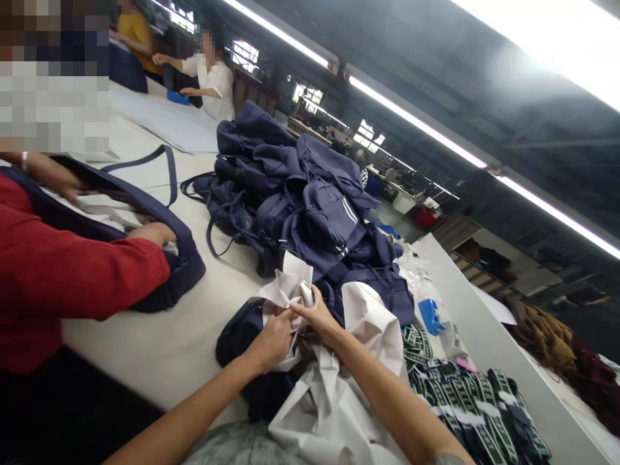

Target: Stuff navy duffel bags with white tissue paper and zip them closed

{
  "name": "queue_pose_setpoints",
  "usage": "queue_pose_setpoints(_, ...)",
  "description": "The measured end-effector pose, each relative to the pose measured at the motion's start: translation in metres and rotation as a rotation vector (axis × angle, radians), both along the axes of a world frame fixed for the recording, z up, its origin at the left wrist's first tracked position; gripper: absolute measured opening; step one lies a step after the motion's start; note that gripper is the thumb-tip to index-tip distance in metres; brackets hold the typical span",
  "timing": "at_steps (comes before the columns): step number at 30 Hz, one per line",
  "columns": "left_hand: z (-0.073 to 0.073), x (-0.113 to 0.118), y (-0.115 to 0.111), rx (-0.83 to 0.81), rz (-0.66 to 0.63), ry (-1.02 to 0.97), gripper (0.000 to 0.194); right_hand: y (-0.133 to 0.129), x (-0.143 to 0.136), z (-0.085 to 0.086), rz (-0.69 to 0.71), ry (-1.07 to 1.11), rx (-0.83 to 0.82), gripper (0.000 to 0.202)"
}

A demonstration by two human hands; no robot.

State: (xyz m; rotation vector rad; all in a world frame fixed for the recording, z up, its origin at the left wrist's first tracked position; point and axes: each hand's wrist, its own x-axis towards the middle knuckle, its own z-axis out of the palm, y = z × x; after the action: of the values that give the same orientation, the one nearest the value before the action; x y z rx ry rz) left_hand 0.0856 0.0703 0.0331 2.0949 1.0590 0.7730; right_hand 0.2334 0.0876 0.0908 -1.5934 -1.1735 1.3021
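Note:
Crumpled white paper (329, 394) spreads in front of me over a navy bag (237, 336). My left hand (272, 341) is closed on a bunched part of the paper. Right beside it, my right hand (317, 315) pinches the same bunch, its thumb and fingers pressed together near an upright white fold. The paper hides much of the bag, so I cannot tell how much of it lies inside. Just beyond my hands rises a heap of navy backpacks (324, 213), some with white stripes.
To the left, a person in a red sleeve (87, 265) has both hands in another navy bag (188, 265) holding white paper. On the right lie patterned green straps (465, 394), a blue plastic piece (430, 316) and a white partition (508, 361). Two people stand farther back.

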Motion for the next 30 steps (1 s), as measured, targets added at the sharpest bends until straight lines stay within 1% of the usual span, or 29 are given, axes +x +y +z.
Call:
queue_pose_setpoints(1, -0.002, -0.005, 0.001, -0.046, -0.007, -0.022, 0.041, 0.007, -0.004, -0.006, 0.031, -0.067, 0.024, 0.095)
queue_pose_setpoints(2, -0.004, -0.010, 0.002, -0.094, -0.019, -0.072, 0.035, 0.014, -0.007, -0.012, 0.072, -0.150, 0.043, 0.091)
queue_pose_setpoints(3, -0.006, -0.016, 0.003, -0.145, -0.035, -0.163, 0.031, 0.019, -0.007, -0.016, 0.106, -0.240, 0.052, 0.083)
queue_pose_setpoints(4, -0.010, -0.023, 0.004, -0.198, -0.037, -0.299, 0.029, 0.024, -0.006, -0.019, 0.124, -0.333, 0.056, 0.074)
queue_pose_setpoints(5, -0.015, -0.030, 0.004, -0.255, 0.001, -0.467, 0.027, 0.027, -0.004, -0.022, 0.132, -0.425, 0.064, 0.066)
queue_pose_setpoints(6, -0.020, -0.037, 0.004, -0.302, 0.087, -0.632, 0.025, 0.028, -0.001, -0.023, 0.131, -0.512, 0.081, 0.060)
queue_pose_setpoints(7, -0.025, -0.044, 0.004, -0.324, 0.210, -0.753, 0.022, 0.028, 0.002, -0.023, 0.130, -0.589, 0.103, 0.055)
queue_pose_setpoints(8, -0.029, -0.049, 0.003, -0.313, 0.331, -0.793, 0.020, 0.026, 0.004, -0.023, 0.132, -0.661, 0.124, 0.052)
queue_pose_setpoints(9, -0.031, -0.052, 0.003, -0.275, 0.402, -0.758, 0.020, 0.023, 0.005, -0.023, 0.132, -0.735, 0.140, 0.050)
queue_pose_setpoints(10, -0.031, -0.055, 0.003, -0.224, 0.396, -0.665, 0.020, 0.019, 0.005, -0.022, 0.130, -0.815, 0.151, 0.049)
queue_pose_setpoints(11, -0.029, -0.056, 0.004, -0.171, 0.321, -0.539, 0.020, 0.014, 0.003, -0.022, 0.129, -0.896, 0.163, 0.048)
queue_pose_setpoints(12, -0.025, -0.056, 0.005, -0.123, 0.210, -0.400, 0.020, 0.009, 0.001, -0.021, 0.131, -0.977, 0.182, 0.050)
queue_pose_setpoints(14, -0.012, -0.055, 0.011, -0.060, 0.010, -0.144, 0.023, -0.003, -0.004, -0.020, 0.151, -1.114, 0.253, 0.053)
queue_pose_setpoints(15, -0.006, -0.055, 0.015, -0.042, -0.040, -0.041, 0.026, -0.008, -0.005, -0.019, 0.167, -1.158, 0.303, 0.055)
queue_pose_setpoints(17, 0.001, -0.057, 0.022, -0.028, -0.040, 0.111, 0.036, -0.018, -0.005, -0.018, 0.189, -1.186, 0.417, 0.057)
queue_pose_setpoints(18, 0.002, -0.059, 0.025, -0.031, -0.026, 0.149, 0.041, -0.021, -0.003, -0.017, 0.187, -1.176, 0.467, 0.059)
queue_pose_setpoints(20, -0.004, -0.063, 0.030, -0.056, -0.022, 0.133, 0.045, -0.023, 0.005, -0.016, 0.164, -1.126, 0.535, 0.065)
queue_pose_setpoints(22, -0.015, -0.064, 0.033, -0.072, -0.083, 0.053, 0.044, -0.019, 0.016, -0.017, 0.124, -1.056, 0.559, 0.067)
queue_pose_setpoints(23, -0.019, -0.062, 0.035, -0.071, -0.123, 0.028, 0.044, -0.015, 0.022, -0.018, 0.101, -1.010, 0.560, 0.064)
queue_pose_setpoints(25, -0.023, -0.055, 0.041, -0.069, -0.205, 0.060, 0.048, -0.005, 0.034, -0.021, 0.049, -0.882, 0.562, 0.053)
queue_pose_setpoints(26, -0.022, -0.050, 0.045, -0.074, -0.250, 0.102, 0.050, 0.000, 0.039, -0.024, 0.028, -0.805, 0.566, 0.047)
queue_pose_setpoints(28, -0.015, -0.041, 0.057, -0.097, -0.336, 0.188, 0.051, 0.006, 0.046, -0.028, 0.015, -0.661, 0.574, 0.037)
queue_pose_setpoints(30, -0.006, -0.036, 0.069, -0.122, -0.401, 0.236, 0.047, 0.007, 0.048, -0.030, 0.038, -0.604, 0.578, 0.033)
